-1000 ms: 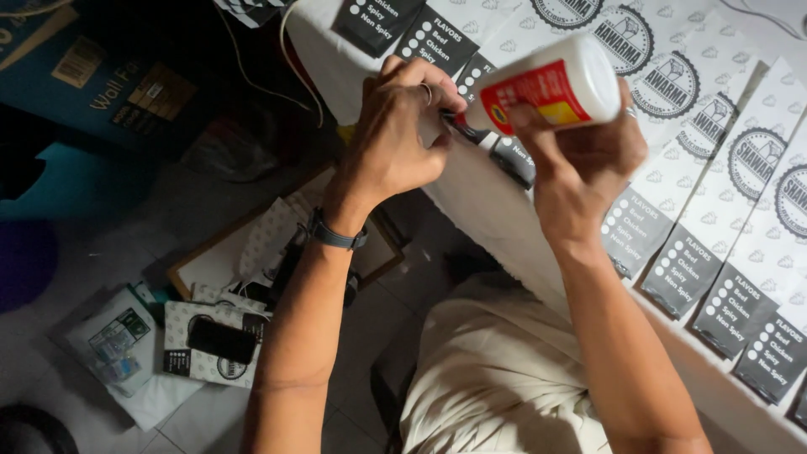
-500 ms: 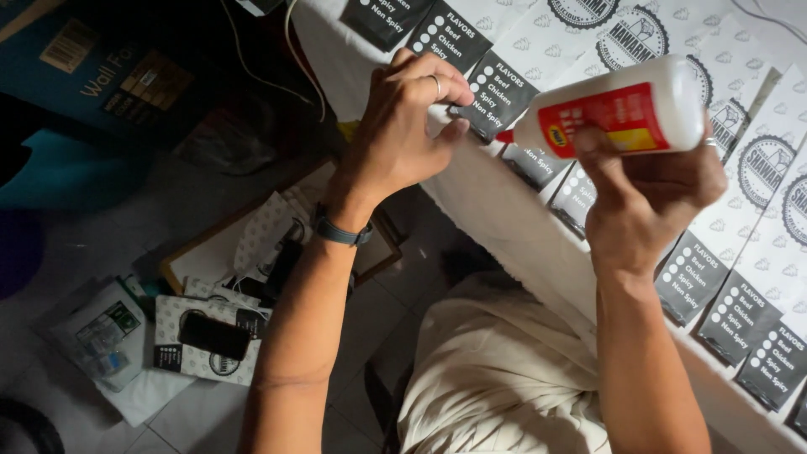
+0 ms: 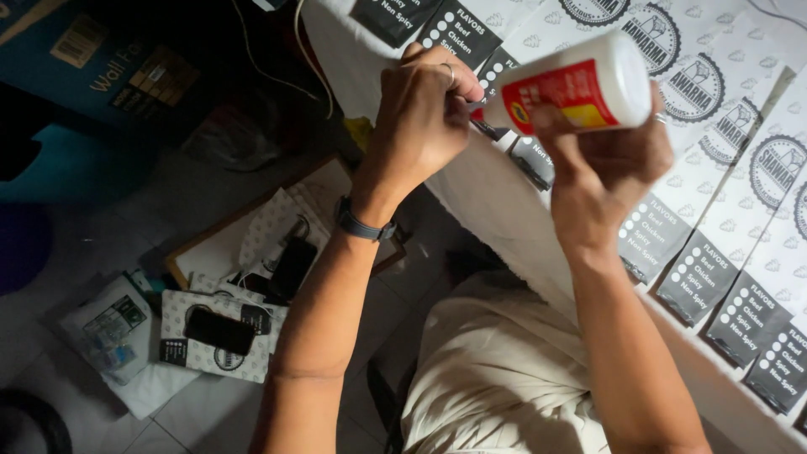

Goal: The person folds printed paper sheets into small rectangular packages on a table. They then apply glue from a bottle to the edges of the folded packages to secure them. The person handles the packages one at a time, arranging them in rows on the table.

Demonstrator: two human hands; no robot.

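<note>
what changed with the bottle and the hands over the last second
The right hand tipped the white glue bottle from slanted to nearly level, nozzle toward the left hand, and lifted it slightly. The left hand kept its fingers at the nozzle tip. The printed paper sheets on the table and the phone on the floor stayed put.

Blk phone on floor, blue box

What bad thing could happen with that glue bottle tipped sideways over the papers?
The right hand holds the white glue bottle on its side above the printed paper sheets, so glue could drip and smear them. The left hand pinches at the nozzle, so those fingers might get sticky. A firm squeeze might squirt out too much.
</note>
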